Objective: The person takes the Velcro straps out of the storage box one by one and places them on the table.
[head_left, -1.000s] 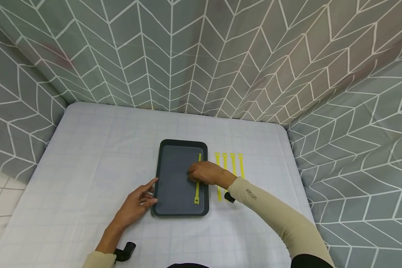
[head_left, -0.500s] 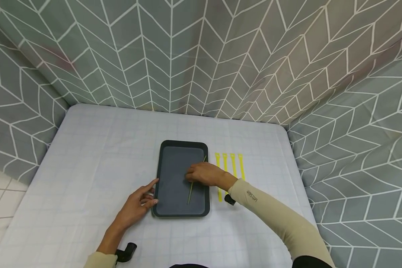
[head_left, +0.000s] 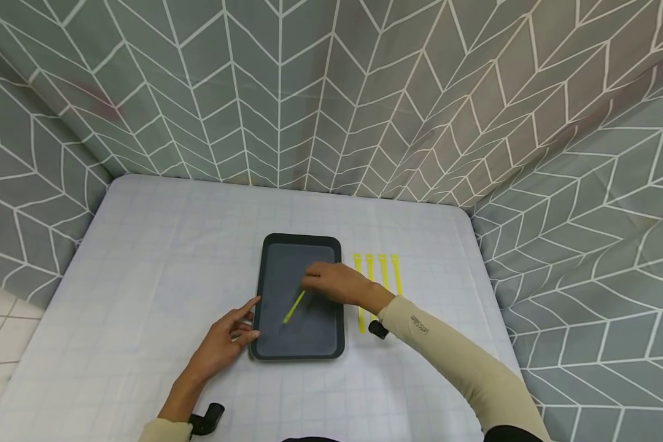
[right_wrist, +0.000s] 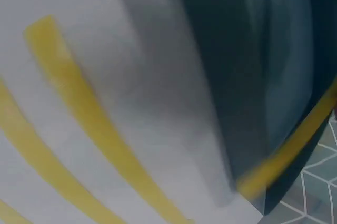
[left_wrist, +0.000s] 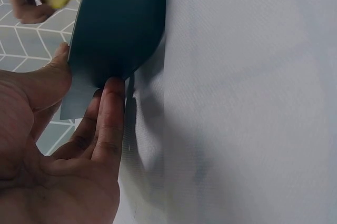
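A thin yellow strap [head_left: 293, 307] is pinched at one end by the right hand [head_left: 337, 283] and slants over the dark tray [head_left: 270, 347]. It is judged light, limp and easily bent, best taken near an end. The tray's left edge is touched by the straight fingers of the left hand [head_left: 225, 339]. Four more straps [head_left: 377, 265] lie just beside the tray on a pale gridded tablecloth [head_left: 143, 258], enclosed by grey patterned curtains [head_left: 331, 92].
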A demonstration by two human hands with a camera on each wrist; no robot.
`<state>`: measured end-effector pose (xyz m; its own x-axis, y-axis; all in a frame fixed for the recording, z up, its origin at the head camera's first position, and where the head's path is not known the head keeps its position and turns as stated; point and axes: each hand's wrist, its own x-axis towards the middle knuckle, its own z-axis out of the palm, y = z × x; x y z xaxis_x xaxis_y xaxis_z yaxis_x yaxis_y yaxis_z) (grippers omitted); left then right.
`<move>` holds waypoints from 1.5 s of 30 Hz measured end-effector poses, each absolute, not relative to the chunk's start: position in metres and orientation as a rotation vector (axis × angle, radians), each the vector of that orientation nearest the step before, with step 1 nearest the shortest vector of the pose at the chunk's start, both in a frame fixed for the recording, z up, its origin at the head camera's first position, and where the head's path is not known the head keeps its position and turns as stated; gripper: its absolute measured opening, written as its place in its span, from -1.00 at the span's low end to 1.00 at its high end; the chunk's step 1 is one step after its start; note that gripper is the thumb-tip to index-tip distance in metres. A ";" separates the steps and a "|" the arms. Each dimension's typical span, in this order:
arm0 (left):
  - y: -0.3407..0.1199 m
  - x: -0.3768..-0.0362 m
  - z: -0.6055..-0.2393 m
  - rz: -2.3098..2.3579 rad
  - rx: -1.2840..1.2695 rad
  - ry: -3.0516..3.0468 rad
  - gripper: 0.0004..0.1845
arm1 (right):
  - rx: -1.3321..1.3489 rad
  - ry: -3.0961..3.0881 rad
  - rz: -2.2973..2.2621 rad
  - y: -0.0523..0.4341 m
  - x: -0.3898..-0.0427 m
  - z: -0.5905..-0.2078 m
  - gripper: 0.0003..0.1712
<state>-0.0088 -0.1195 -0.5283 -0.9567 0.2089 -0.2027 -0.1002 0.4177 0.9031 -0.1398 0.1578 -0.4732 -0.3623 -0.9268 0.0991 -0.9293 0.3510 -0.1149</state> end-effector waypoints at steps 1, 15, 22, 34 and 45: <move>-0.120 -0.009 -0.528 1.555 0.090 2.389 -0.21 | 1.736 -2.554 0.331 0.158 -0.140 -0.472 -0.86; -0.120 -0.009 -0.528 1.562 0.092 2.371 -0.21 | 0.656 -2.676 1.425 0.183 -0.145 -0.465 -0.89; -0.120 -0.010 -0.528 1.553 0.088 2.379 -0.21 | 0.351 -2.716 1.539 0.191 -0.145 -0.468 -0.90; -0.121 -0.009 -0.529 1.563 0.108 2.377 -0.21 | 0.112 -2.743 1.677 0.203 -0.140 -0.476 -0.81; -0.120 -0.009 -0.530 1.563 0.106 2.376 -0.21 | -0.374 -2.699 1.990 0.208 -0.132 -0.486 -0.78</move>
